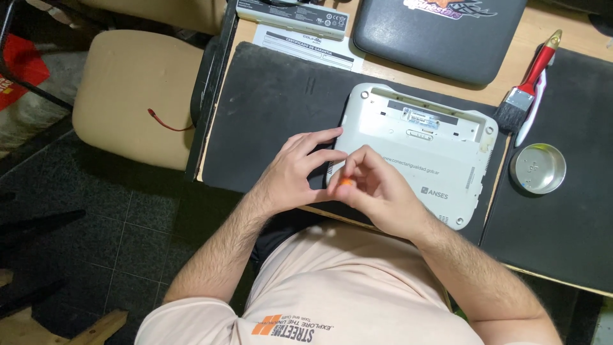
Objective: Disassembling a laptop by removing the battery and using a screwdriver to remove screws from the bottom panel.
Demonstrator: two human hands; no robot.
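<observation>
Hands pinch orange tool at white netbook.

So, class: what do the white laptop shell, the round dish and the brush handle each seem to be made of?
White laptop shell: probably moulded plastic, matt, with an even dull surface.
Round dish: looks like metal, silvery with a soft sheen.
Brush handle: glossy red, likely painted wood or plastic; cannot tell which.

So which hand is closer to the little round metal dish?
The right hand. It sits over the white laptop's near left corner, pinching something small and orange, with the metal dish off to its right. The left hand rests at the laptop's left edge, farther away.
</observation>
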